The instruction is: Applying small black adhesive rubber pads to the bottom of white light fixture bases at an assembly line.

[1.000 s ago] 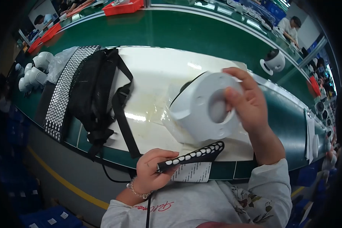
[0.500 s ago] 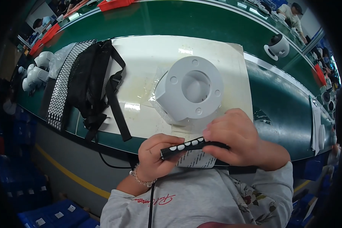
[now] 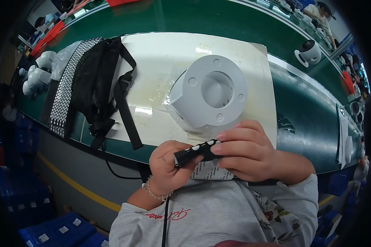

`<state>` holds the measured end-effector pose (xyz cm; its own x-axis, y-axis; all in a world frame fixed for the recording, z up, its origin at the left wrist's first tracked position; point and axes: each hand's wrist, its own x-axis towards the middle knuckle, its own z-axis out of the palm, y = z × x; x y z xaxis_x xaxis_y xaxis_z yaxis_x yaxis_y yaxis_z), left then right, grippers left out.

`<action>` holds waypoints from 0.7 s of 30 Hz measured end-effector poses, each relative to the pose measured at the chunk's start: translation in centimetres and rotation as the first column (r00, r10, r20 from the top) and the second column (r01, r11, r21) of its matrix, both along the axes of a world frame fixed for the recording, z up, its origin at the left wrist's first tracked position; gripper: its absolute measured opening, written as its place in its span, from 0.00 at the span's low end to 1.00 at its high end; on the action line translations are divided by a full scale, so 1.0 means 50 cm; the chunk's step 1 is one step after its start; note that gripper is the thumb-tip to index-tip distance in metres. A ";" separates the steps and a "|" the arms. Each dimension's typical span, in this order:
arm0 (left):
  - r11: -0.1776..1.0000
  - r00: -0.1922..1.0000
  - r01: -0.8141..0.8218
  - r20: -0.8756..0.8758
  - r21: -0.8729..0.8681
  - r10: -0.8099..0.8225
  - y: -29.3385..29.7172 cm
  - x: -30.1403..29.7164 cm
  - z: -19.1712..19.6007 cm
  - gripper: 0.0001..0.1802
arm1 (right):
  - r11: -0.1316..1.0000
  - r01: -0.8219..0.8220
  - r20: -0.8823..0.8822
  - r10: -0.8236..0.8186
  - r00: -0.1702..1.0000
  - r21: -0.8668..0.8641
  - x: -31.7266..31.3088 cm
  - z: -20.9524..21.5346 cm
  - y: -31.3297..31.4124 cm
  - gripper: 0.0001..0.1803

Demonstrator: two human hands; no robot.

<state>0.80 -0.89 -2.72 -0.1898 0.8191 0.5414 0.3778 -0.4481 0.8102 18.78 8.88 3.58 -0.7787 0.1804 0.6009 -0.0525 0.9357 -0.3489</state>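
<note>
Bench [image 3: 303, 119]: blk strip [image 3: 193, 152] btwn grips [image 3: 169, 162] [image 3: 253, 152]

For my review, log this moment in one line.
left grip: holding black strip; right grip: on strip's right end; white unit: beyond both grips; black bag: left of unit

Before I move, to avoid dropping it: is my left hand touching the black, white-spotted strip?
Touching: the head view shows your left hand gripping the strip, thumb against its side.
</note>
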 end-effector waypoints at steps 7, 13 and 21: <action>0.998 0.996 0.052 -0.077 0.042 -0.048 0.013 0.003 0.008 0.10 | 0.999 0.040 -0.086 -0.041 0.995 -0.008 -0.025 -0.017 -0.001 0.18; 0.990 0.982 0.142 -0.125 0.022 -0.139 0.018 0.002 0.017 0.09 | 0.993 -0.021 -0.108 0.034 0.994 0.120 -0.009 -0.023 -0.001 0.12; 0.992 0.992 0.124 0.007 -0.006 -0.124 0.015 -0.004 -0.005 0.09 | 0.994 -0.103 -0.107 0.097 0.990 -0.045 -0.011 -0.015 0.010 0.17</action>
